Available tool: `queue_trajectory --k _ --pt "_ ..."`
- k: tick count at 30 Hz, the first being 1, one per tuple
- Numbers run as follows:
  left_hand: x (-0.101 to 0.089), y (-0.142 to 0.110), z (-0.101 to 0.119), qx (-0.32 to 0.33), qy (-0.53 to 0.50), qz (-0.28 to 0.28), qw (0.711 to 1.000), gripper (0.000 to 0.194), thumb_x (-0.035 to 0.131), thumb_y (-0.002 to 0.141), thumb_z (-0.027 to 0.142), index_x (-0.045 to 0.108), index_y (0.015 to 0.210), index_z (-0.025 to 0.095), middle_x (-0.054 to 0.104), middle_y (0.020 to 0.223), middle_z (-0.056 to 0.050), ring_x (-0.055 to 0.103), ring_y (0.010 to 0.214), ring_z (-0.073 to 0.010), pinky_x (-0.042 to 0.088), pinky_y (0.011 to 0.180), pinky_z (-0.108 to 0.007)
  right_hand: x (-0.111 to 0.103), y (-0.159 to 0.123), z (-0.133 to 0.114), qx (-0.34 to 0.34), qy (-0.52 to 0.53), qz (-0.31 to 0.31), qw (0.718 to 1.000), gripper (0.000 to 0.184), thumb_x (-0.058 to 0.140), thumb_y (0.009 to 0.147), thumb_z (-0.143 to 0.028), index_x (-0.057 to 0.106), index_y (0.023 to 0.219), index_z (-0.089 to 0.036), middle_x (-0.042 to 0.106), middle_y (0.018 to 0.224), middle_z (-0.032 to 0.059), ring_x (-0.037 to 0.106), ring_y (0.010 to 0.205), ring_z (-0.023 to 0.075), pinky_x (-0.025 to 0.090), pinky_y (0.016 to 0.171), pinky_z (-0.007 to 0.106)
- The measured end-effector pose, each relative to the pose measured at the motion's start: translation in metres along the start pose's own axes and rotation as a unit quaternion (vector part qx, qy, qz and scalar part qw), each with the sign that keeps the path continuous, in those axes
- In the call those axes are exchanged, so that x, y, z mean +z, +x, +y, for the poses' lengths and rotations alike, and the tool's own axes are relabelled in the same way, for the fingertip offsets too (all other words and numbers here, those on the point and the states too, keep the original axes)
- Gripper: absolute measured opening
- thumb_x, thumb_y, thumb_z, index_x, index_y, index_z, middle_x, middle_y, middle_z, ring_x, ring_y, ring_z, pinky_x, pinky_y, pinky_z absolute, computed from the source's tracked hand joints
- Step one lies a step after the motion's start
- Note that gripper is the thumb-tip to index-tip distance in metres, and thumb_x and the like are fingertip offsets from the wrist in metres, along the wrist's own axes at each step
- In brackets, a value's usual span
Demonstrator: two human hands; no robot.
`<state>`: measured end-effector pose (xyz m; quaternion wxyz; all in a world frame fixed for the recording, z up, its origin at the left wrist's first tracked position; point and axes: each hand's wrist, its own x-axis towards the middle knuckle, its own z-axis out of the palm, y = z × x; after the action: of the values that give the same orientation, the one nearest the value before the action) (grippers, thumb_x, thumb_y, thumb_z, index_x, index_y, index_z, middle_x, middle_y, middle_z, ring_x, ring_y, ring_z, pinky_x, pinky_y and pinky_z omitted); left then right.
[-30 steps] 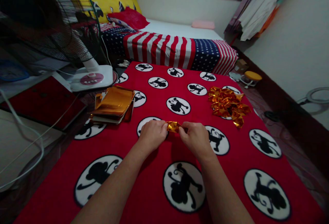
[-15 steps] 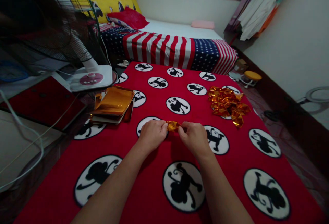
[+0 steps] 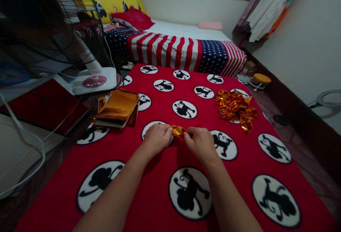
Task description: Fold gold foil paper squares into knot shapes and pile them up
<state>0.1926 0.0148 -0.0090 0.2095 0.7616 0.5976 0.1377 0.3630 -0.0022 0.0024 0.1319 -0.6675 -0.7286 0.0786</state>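
One small piece of folded gold foil (image 3: 178, 131) is held by a person. At its left end, the left hand (image 3: 157, 138) pinches it between thumb and finger; at its right end, the right hand (image 3: 200, 142) pinches in the same manner. The fingers of both hands are closed on the foil, and the remaining ones are curled inward, partly hidden. The foil is above the desk (image 3: 151, 196), whose red cover (image 3: 125, 143) carries white ovals with black monkey figures; whether it touches this cover, one cannot tell.

To the left of the foil, and somewhat beyond it, lies an uneven stack of gold sheets (image 3: 118, 106). To its right, also farther away, lies a heap of folded gold pieces (image 3: 234, 108), well apart from it. Left of the foil and beyond the sheets stands a white fan base (image 3: 96, 79). Well beyond the foil there is a bed (image 3: 170, 49), dressed in stars and stripes.
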Motion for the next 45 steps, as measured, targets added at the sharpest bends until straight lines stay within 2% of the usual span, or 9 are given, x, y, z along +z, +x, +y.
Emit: queue_trajectory --k 4,11,18,22,28,34,39,45 --pt "-0.002 0.000 -0.002 0.004 0.005 -0.025 1.000 0.038 0.037 0.092 0.035 0.070 0.081 0.020 0.072 0.081 -0.008 0.064 0.076 -0.0202 0.035 0.065 -0.029 -0.001 -0.001 -0.002 0.007 0.003 0.001 1.000 0.026 0.051 0.082 -0.028 0.066 0.063 -0.020 0.065 0.059 0.0048 0.056 0.058 0.0149 0.024 0.054 0.027" --pt "0.002 0.000 -0.002 -0.036 0.054 -0.008 0.998 0.041 0.034 0.093 0.033 0.072 0.087 0.020 0.073 0.089 -0.011 0.065 0.086 -0.0236 0.039 0.073 -0.031 -0.003 -0.002 -0.004 -0.016 0.024 -0.001 1.000 0.026 0.052 0.081 -0.028 0.064 0.060 -0.019 0.062 0.055 0.0030 0.048 0.050 0.0118 0.023 0.053 0.027" --pt "0.001 -0.003 0.003 -0.021 0.060 -0.018 0.998 0.040 0.034 0.093 0.034 0.072 0.088 0.021 0.073 0.086 -0.009 0.065 0.081 -0.0227 0.038 0.066 -0.030 0.000 0.001 0.001 0.031 0.063 0.015 0.997 0.028 0.049 0.081 -0.027 0.062 0.058 -0.019 0.059 0.052 0.0018 0.047 0.049 0.0109 0.022 0.051 0.026" --pt "0.002 -0.003 0.003 -0.029 0.064 -0.012 0.997 0.040 0.034 0.093 0.034 0.071 0.088 0.021 0.073 0.087 -0.010 0.065 0.082 -0.0227 0.037 0.066 -0.030 -0.003 0.000 0.000 0.021 0.060 0.000 0.998 0.026 0.051 0.078 -0.027 0.062 0.057 -0.019 0.059 0.052 0.0016 0.046 0.048 0.0109 0.021 0.051 0.026" --pt "0.000 -0.002 0.003 -0.010 0.042 -0.027 0.999 0.039 0.035 0.093 0.033 0.071 0.085 0.021 0.073 0.085 -0.009 0.065 0.081 -0.0224 0.036 0.067 -0.030 -0.004 0.000 0.001 0.025 0.046 0.002 0.999 0.026 0.051 0.079 -0.027 0.063 0.058 -0.019 0.061 0.054 0.0023 0.047 0.049 0.0115 0.022 0.052 0.026" --pt "-0.001 0.000 0.001 -0.036 0.015 -0.009 0.999 0.039 0.036 0.092 0.033 0.071 0.081 0.020 0.072 0.082 -0.009 0.063 0.080 -0.0218 0.036 0.067 -0.029 -0.003 -0.001 0.000 -0.014 0.045 0.005 0.999 0.027 0.052 0.080 -0.029 0.063 0.058 -0.019 0.061 0.054 0.0019 0.046 0.049 0.0114 0.023 0.053 0.026" --pt "-0.002 0.000 -0.001 -0.020 -0.014 -0.025 0.999 0.039 0.037 0.092 0.035 0.070 0.078 0.020 0.071 0.078 -0.007 0.062 0.073 -0.0197 0.033 0.064 -0.029 -0.002 0.000 0.000 0.002 0.066 0.017 0.998 0.028 0.051 0.081 -0.027 0.062 0.057 -0.019 0.059 0.052 0.0012 0.047 0.049 0.0109 0.024 0.053 0.025" --pt "0.003 0.003 -0.008 -0.014 -0.051 -0.009 0.999 0.043 0.033 0.094 0.039 0.068 0.078 0.020 0.069 0.077 -0.006 0.061 0.073 -0.0189 0.034 0.065 -0.028 0.005 0.003 0.009 0.027 0.128 -0.002 0.991 0.029 0.051 0.083 -0.033 0.066 0.063 -0.018 0.059 0.054 0.0005 0.047 0.049 0.0112 0.025 0.050 0.024"
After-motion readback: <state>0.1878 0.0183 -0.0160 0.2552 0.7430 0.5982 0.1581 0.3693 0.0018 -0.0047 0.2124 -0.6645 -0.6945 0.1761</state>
